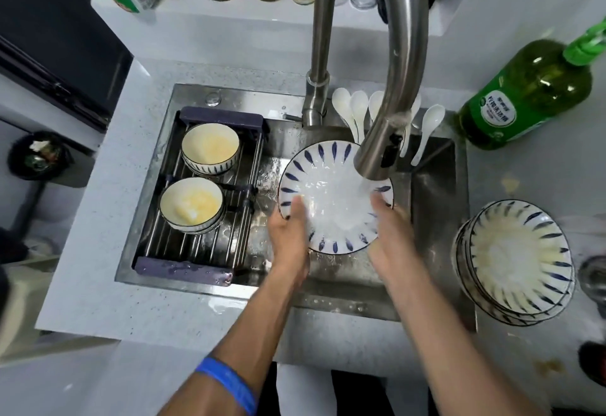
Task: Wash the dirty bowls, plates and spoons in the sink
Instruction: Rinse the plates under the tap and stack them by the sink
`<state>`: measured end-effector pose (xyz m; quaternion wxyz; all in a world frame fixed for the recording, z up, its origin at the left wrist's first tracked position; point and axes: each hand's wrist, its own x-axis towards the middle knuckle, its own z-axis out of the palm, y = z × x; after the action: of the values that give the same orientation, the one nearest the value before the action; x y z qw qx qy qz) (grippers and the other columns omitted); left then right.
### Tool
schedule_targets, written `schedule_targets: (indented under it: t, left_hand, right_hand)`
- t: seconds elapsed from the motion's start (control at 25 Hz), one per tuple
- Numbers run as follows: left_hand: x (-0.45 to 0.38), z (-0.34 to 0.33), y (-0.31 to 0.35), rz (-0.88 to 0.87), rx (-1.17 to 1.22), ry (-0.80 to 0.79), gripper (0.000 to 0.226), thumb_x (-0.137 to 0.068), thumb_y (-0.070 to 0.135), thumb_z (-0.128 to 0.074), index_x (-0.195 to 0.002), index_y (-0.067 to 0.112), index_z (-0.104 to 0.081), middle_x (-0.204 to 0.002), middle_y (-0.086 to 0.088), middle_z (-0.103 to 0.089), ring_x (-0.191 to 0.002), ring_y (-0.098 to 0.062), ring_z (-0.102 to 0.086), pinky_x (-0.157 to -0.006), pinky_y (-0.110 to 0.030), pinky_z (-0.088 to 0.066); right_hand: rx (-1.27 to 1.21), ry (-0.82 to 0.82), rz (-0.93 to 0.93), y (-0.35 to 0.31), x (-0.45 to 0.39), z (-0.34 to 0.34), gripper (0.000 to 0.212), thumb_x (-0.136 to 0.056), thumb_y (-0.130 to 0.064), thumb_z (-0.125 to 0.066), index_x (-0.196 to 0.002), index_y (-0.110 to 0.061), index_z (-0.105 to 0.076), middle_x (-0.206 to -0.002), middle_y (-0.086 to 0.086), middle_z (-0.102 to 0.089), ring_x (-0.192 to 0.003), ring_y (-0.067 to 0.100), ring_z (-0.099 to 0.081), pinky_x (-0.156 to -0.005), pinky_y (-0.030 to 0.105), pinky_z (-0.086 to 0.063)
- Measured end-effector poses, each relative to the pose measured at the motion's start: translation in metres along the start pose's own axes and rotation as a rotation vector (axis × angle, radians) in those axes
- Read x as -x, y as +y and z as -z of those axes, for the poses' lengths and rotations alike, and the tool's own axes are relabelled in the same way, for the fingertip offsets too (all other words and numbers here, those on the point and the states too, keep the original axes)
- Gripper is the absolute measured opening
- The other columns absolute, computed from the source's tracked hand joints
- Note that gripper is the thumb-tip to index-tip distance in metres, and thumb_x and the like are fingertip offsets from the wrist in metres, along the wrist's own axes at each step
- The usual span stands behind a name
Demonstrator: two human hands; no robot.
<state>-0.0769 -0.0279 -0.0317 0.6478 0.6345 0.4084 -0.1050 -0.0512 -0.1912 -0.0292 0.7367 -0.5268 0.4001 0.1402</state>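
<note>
Both of my hands are on the plate (331, 199) under the running faucet (390, 94). Left hand (290, 235) grips the plate's near-left rim, thumb lying across the wet face; right hand (392, 235) holds the near-right edge, fingers curled behind it — the blur hides the fingertips. Water from the spout pours onto the middle of the plate, which I hold tilted over the sink (433, 192).

To the left, a drying rack (200, 251) sits across the sink with two bowls (191, 204) on it, each with yellowish residue inside. Behind the faucet, white spoons (429, 127) lean in a row against the sink's back edge. On the tabletop (511, 169) to the right stands a stack of dirty plates (518, 258) — streaked and upright on their bases — and beyond it a green detergent bottle (524, 94). A blue wristband (229, 383) circles my left forearm.
</note>
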Motion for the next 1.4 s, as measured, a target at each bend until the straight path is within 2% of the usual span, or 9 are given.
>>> schedule_targets:
  t: [0.28, 0.44, 0.52, 0.64, 0.76, 0.88, 1.08, 1.28, 1.4]
  left_hand:
    - [0.0, -0.024, -0.014, 0.241, 0.155, -0.092, 0.063, -0.094, 0.047, -0.059, -0.142, 0.009, -0.047, -0.13, -0.011, -0.063, -0.114, -0.03, -0.064, -0.1, -0.051, -0.051]
    - [-0.019, -0.012, -0.028, 0.152, 0.089, -0.06, 0.058, -0.092, 0.03, -0.047, -0.148, 0.015, -0.04, -0.143, -0.016, -0.054, -0.127, -0.038, -0.055, -0.106, -0.06, -0.045]
    - [-0.007, -0.007, 0.005, 0.141, -0.003, -0.038, 0.045, -0.099, 0.013, -0.037, -0.142, 0.005, -0.044, -0.137, -0.021, -0.057, -0.121, -0.039, -0.058, -0.103, -0.056, -0.048]
    - [-0.005, -0.01, 0.022, 0.112, 0.012, -0.145, 0.031, -0.104, 0.024, -0.039, -0.124, 0.003, -0.049, -0.121, -0.02, -0.062, -0.098, -0.029, -0.064, -0.081, -0.043, -0.058]
    - [0.001, -0.019, 0.017, 0.003, 0.007, -0.397, 0.062, -0.101, 0.056, -0.038, -0.153, 0.02, -0.033, -0.147, -0.005, -0.05, -0.123, -0.019, -0.052, -0.076, -0.025, -0.055]
    - [0.016, -0.028, -0.011, -0.272, -0.378, -0.449, 0.06, -0.106, 0.052, -0.027, -0.16, 0.035, -0.005, -0.166, 0.014, -0.005, -0.149, -0.004, -0.01, -0.12, -0.029, -0.025]
    - [0.003, -0.027, -0.033, -0.619, -0.83, -0.3, 0.063, -0.105, 0.057, -0.014, -0.16, 0.031, 0.004, -0.165, 0.008, 0.017, -0.151, -0.006, 0.019, -0.124, -0.041, 0.01]
    - [-0.01, -0.087, -0.002, -0.847, -1.167, -0.485, 0.062, -0.105, 0.055, -0.009, -0.157, 0.025, -0.025, -0.162, -0.01, -0.028, -0.154, -0.03, -0.009, -0.122, -0.057, 0.007]
    - [-0.023, -0.1, 0.02, -0.549, -0.878, -0.513, 0.082, -0.087, 0.078, -0.041, -0.149, 0.025, -0.042, -0.148, -0.001, -0.05, -0.138, -0.026, -0.045, -0.116, -0.045, -0.032]
  right_hand:
    - [-0.02, 0.013, 0.122, 0.001, 0.016, 0.003, 0.026, -0.098, -0.007, -0.053, -0.119, -0.019, -0.063, -0.116, 0.003, -0.07, -0.099, 0.019, -0.068, -0.08, 0.032, -0.056]
    - [1.497, -0.307, 0.689, 0.032, 0.026, 0.037, 0.076, -0.097, -0.06, -0.035, -0.158, -0.023, -0.009, -0.165, -0.001, 0.001, -0.152, 0.015, 0.003, -0.123, 0.037, 0.0]
    - [1.584, -0.553, 0.942, 0.04, 0.031, 0.036, 0.069, -0.096, -0.061, -0.039, -0.155, -0.028, -0.023, -0.164, -0.004, -0.011, -0.152, 0.015, -0.007, -0.123, 0.041, 0.003]
    - [1.341, -0.513, 1.05, 0.032, 0.014, 0.03, 0.043, -0.094, -0.019, -0.063, -0.136, -0.021, -0.057, -0.134, -0.006, -0.061, -0.118, 0.01, -0.059, -0.111, 0.032, -0.036]
    - [0.806, -0.438, 0.552, 0.026, 0.013, 0.018, 0.018, -0.095, -0.014, -0.063, -0.105, -0.027, -0.07, -0.079, -0.023, -0.069, -0.067, -0.003, -0.06, -0.065, 0.023, -0.047]
    - [0.157, -0.313, 0.152, 0.036, 0.012, 0.002, 0.021, -0.095, -0.01, -0.061, -0.114, -0.016, -0.067, -0.106, 0.002, -0.075, -0.1, 0.019, -0.07, -0.085, 0.037, -0.056]
    - [-0.333, -0.452, -0.078, 0.027, 0.008, 0.015, 0.038, -0.1, -0.014, -0.049, -0.136, -0.004, -0.053, -0.133, 0.017, -0.061, -0.122, 0.032, -0.06, -0.092, 0.043, -0.054]
    - [-0.31, -0.358, -0.119, 0.031, 0.012, 0.037, 0.047, -0.098, -0.023, -0.052, -0.141, -0.003, -0.05, -0.138, 0.019, -0.056, -0.129, 0.035, -0.053, -0.107, 0.05, -0.044]
    - [-0.325, -0.313, -0.074, 0.018, 0.02, 0.051, 0.049, -0.091, -0.02, -0.056, -0.137, -0.004, -0.053, -0.13, 0.016, -0.063, -0.12, 0.031, -0.06, -0.093, 0.045, -0.054]
